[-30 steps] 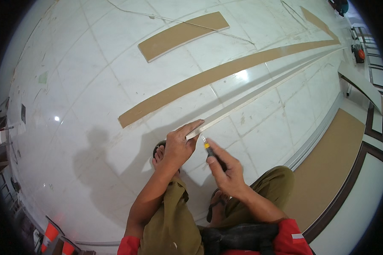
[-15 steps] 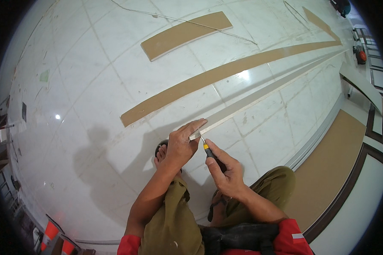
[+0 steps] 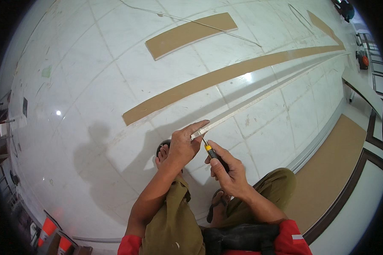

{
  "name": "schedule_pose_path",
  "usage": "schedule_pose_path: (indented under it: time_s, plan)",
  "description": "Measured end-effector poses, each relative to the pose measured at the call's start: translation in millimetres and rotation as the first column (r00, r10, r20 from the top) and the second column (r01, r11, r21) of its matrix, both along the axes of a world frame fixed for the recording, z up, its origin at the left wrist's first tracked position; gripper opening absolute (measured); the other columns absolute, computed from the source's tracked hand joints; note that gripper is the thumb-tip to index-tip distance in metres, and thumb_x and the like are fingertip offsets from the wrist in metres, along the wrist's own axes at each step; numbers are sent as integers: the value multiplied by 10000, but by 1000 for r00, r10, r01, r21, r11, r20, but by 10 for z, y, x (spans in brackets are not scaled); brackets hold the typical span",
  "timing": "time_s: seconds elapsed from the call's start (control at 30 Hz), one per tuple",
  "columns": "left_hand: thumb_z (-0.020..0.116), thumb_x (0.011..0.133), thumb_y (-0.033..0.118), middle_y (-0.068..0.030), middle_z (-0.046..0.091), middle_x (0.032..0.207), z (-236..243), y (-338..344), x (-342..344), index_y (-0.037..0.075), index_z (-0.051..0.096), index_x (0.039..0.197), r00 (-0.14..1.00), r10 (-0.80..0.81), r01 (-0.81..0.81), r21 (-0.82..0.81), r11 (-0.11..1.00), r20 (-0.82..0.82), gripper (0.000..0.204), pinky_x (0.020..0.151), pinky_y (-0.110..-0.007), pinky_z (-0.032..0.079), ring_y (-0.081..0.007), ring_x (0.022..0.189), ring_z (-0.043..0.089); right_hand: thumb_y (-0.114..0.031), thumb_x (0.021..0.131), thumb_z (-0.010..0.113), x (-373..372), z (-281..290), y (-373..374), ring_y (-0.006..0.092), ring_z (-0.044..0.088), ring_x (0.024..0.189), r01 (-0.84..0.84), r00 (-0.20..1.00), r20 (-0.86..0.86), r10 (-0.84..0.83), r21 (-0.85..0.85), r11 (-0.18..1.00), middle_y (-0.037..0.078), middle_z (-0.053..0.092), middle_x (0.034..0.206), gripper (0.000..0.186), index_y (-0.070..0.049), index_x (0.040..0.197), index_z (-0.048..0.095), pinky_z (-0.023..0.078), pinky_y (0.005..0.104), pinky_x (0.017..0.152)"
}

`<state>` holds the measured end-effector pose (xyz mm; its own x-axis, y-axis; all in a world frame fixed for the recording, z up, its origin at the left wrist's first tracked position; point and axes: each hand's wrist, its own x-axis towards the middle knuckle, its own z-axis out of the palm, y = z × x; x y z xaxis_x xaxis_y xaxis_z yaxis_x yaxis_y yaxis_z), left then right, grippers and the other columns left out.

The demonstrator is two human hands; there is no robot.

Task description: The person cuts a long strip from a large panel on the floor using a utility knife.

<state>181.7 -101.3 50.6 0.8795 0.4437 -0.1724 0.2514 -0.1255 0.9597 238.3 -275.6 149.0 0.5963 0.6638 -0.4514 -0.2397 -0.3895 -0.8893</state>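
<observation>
Between the fingers and thumb of my left hand (image 3: pixel 185 144) is the near end of a long, narrow white strip (image 3: pixel 255 95), which stretches away toward the upper right. My right hand (image 3: pixel 227 170) is closed around a cutter (image 3: pixel 212 153) with a yellow and black handle. The cutter's thin tip touches or nearly touches the strip's edge just right of my left fingers; which of the two, I cannot tell. My feet in dark sandals show below both hands.
Brown-faced boards lie on the white tiled floor (image 3: pixel 85 63), one long (image 3: pixel 234 68), one short (image 3: pixel 191 36) under a thin cord. Another board (image 3: pixel 323 165) and framed panels (image 3: pixel 370 191) lie at right, near metal racks (image 3: pixel 374 63). Orange cones (image 3: pixel 51 229) stand lower left.
My right hand and the cutter have shifted slightly rightward. The strip's end and my left hand moved a little right, the floor shifting similarly, and the strip now shows a narrower face.
</observation>
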Motion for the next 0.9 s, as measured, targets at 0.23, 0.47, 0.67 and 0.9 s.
schedule_pose_path:
  time_s: [0.23, 0.47, 0.67, 0.9]
  plan:
    - [747, 926, -44, -173, 806, 1197, -248, -6, -24, 117, 759, 1331, 998, -39, 34, 116, 993, 40, 435, 937, -378, 614, -315, 1037, 808, -129, 1121, 610, 39, -21, -5, 78, 549, 799, 41, 999, 1, -41, -71, 997, 17, 641, 957, 477, -60, 1590, 552, 491, 258, 732]
    - [782, 922, 16, -113, 805, 1240, -956, 37, -86, 161, 733, 1367, 989, -132, 93, 396, 914, 73, 470, 1148, -454, 482, -301, 1129, 772, -172, 1125, 611, 79, -328, -81, 102, 564, 737, 9, 1000, -1, -9, -175, 984, 34, 640, 872, 472, -53, 1577, 548, 510, 281, 710]
    - [790, 880, -4, -85, 803, 1247, -1116, 198, 3, 172, 770, 1308, 996, -80, 68, 235, 970, 43, 463, 1067, -432, 531, -328, 1104, 761, -223, 1147, 570, 161, -635, -4, 168, 613, 746, -40, 999, 5, 42, -238, 970, 79, 693, 914, 444, -47, 1554, 550, 532, 320, 735]
    - [793, 896, -7, -140, 815, 1146, -1094, 276, 26, 152, 791, 1273, 995, -93, 80, 237, 968, 46, 409, 909, -427, 616, -342, 994, 787, -212, 1152, 551, 11, -854, 278, 143, 612, 872, 34, 999, 34, -31, -120, 992, 76, 684, 980, 472, -65, 1600, 526, 531, 327, 832]
